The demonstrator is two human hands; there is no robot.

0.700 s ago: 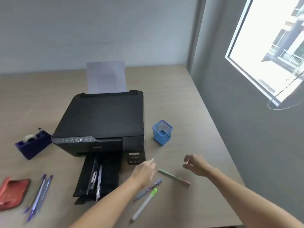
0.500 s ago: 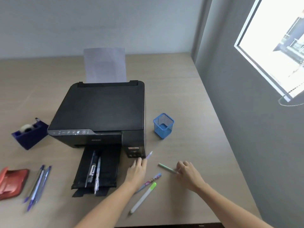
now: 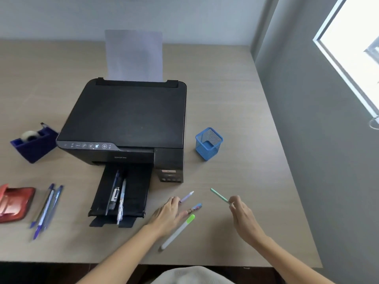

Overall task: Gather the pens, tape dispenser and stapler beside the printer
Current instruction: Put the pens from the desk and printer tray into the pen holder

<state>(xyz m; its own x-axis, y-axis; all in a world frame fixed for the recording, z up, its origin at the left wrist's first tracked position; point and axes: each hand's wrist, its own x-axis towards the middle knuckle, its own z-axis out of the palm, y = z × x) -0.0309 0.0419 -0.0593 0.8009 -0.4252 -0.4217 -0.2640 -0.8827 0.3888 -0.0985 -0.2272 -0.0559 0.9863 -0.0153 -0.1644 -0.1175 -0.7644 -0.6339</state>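
Note:
A black printer (image 3: 127,119) sits mid-table with paper in its rear feed. My right hand (image 3: 243,215) is shut on a green pen (image 3: 219,195), lifted off the table. My left hand (image 3: 170,215) grips a lilac pen (image 3: 187,197) and its fingers rest on a patterned blue pen (image 3: 194,208). A white pen with a green cap (image 3: 178,231) lies just right of that hand. Two pens (image 3: 118,195) lie in the printer's output tray. Blue pens (image 3: 46,210), a red stapler (image 3: 14,203) and a blue tape dispenser (image 3: 33,144) are at the left.
A blue mesh pen cup (image 3: 208,143) stands empty to the right of the printer. The table (image 3: 246,99) ends against a grey wall on the right, with a window above. The table's front edge runs just below my forearms.
My right hand has closed on the green pen and raised it off the table. My left hand has settled lower onto the patterned pen, still holding the lilac pen.

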